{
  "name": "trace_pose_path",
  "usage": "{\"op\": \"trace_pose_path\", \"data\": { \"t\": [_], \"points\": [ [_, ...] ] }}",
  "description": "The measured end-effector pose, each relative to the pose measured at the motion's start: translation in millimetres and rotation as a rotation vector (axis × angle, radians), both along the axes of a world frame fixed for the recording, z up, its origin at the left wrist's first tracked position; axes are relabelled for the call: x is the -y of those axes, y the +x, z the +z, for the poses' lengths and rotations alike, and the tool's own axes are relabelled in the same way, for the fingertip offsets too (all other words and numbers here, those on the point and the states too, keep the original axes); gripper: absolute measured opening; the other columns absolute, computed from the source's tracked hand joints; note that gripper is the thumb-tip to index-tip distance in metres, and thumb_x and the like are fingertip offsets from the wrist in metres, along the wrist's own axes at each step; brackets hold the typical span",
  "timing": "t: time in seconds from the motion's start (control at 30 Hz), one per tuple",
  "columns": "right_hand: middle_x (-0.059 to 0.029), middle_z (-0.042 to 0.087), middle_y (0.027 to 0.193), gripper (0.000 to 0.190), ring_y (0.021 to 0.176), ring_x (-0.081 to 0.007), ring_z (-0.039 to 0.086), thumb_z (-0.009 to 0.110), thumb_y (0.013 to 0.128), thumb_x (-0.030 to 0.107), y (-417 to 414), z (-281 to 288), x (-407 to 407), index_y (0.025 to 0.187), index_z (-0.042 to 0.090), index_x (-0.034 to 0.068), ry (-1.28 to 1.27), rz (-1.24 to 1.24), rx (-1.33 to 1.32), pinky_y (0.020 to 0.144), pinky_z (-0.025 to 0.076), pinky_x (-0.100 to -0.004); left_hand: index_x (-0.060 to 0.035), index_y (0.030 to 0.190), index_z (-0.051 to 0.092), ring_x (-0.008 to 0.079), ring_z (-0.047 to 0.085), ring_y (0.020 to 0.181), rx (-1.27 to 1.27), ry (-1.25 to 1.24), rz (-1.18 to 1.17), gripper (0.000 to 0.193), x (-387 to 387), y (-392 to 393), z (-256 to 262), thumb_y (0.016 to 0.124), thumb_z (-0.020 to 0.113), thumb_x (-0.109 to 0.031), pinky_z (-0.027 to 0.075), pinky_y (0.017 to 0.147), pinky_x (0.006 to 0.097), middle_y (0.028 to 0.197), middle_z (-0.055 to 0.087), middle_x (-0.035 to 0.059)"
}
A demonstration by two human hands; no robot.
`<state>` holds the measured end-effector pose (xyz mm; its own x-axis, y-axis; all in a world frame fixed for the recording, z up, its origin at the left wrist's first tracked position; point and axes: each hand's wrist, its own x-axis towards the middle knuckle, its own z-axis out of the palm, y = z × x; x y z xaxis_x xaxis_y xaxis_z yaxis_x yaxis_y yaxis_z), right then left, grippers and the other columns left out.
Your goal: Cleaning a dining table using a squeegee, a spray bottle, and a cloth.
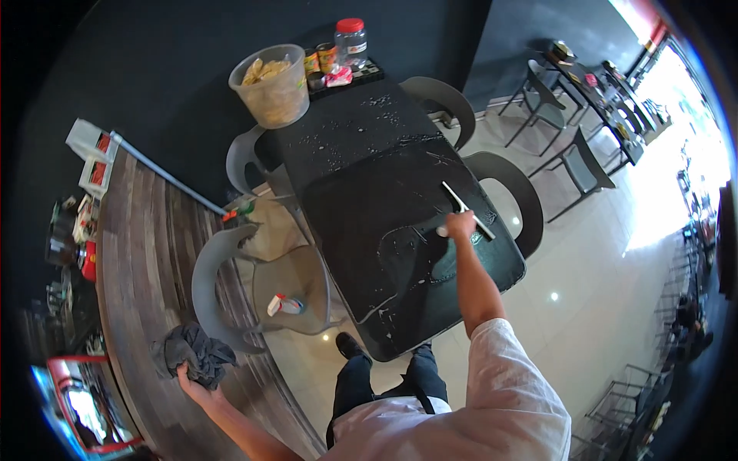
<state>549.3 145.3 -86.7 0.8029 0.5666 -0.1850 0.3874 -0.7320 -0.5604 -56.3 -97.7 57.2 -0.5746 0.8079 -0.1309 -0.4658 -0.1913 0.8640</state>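
Observation:
My right hand (461, 223) grips the handle of a white squeegee (483, 223), whose long blade lies across the right side of the black table (357, 219). Wet streaks, drops and a greenish wet patch (452, 260) mark the tabletop near it. Out to the left, my left hand (197, 387) holds a bunched dark grey cloth (199, 352) over the wood-look counter. A spray bottle (286, 305) with a white and red trigger head lies on the seat of the grey chair (288, 276) between the counter and the table.
At the table's far end stand a plastic bucket of packets (271, 92), a red-lidded clear jar (350, 45) and several cans (326, 56) on a dark tray. Grey chairs (513, 190) flank the table. A wood-look counter (150, 248) curves along the left. Further tables and chairs (548, 109) stand at upper right.

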Motion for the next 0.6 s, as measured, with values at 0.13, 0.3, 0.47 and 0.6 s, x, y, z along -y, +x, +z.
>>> {"op": "trace_pose_path", "data": {
  "t": [0.13,0.3,0.47,0.6],
  "points": [
    [-0.0210,0.062,0.083,0.049,0.060,-0.0291,0.067,0.067,0.073,0.013,-90.2,-14.9,10.3,0.109,0.037,-0.005,0.068,0.200,-0.395,0.043,0.056,-0.0357,0.0025,0.121,0.048,0.0278,0.060,0.094,0.011,0.040,0.164,0.050,40.4,63.3,5.9,0.079,0.059,-0.023,0.049,0.080,0.0406,0.109,0.059,0.0143],
    [-0.0271,0.062,0.085,0.051,0.081,-0.0442,0.062,0.068,0.070,0.017,-179.0,-32.9,127.5,0.109,0.039,0.000,0.014,0.860,-0.340,0.075,0.051,-0.0510,0.0027,0.118,0.051,0.0294,0.061,0.094,0.046,-0.023,0.260,0.049,72.6,144.1,18.1,0.079,0.058,-0.025,0.050,0.080,0.0407,0.108,0.060,0.0149],
    [-0.0282,0.061,0.083,0.050,0.079,-0.0455,0.061,0.061,0.077,0.018,-116.2,-19.7,204.0,0.118,0.036,0.006,-0.219,1.377,-0.248,0.072,0.049,-0.0534,0.0025,0.118,0.051,0.0282,0.063,0.090,0.038,-0.002,0.269,0.047,118.4,173.4,23.7,0.080,0.057,-0.025,0.051,0.078,0.0393,0.105,0.062,0.0151],
    [-0.0167,0.065,0.094,0.050,0.091,-0.0352,0.063,0.062,0.077,0.024,-44.2,23.7,197.9,0.125,0.049,0.026,-0.432,1.626,0.037,0.080,0.050,-0.0470,0.0018,0.115,0.054,0.0257,0.064,0.085,0.036,-0.005,0.396,0.047,145.1,185.7,24.5,0.077,0.060,-0.024,0.052,0.072,0.0376,0.100,0.063,0.0125]
  ]
}}
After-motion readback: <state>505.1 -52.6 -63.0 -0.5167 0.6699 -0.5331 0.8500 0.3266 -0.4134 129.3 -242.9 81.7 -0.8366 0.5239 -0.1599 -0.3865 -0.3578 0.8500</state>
